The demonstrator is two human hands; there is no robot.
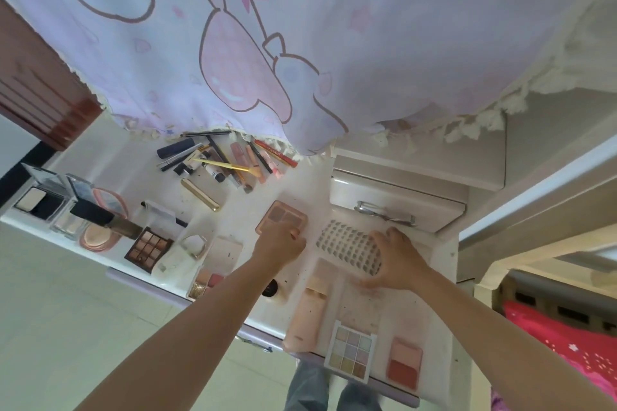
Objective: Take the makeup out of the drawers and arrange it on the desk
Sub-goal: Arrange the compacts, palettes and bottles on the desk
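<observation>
1. Head view: the white desk is spread with makeup, and a pale curtain printed with pink cartoon figures hangs over its far edge.
2. The left hand has its fingers curled onto the near edge of a pink four-pan palette lying open on the desk; how firmly it grips cannot be told.
3. The right hand lies spread, fingers fairly straight, on a sheet of false nails just in front of the drawer unit.
4. The drawer unit has a metal handle; what is inside it cannot be seen.
5. A loose heap of pencils, tubes and brushes lies near the curtain's hem.
6. At the left stand open powder compacts with pale pressed powder, beside a brown nine-pan palette.
7. Near the front edge lie a pastel nine-pan palette, a two-tone blush and a peach tube.
</observation>
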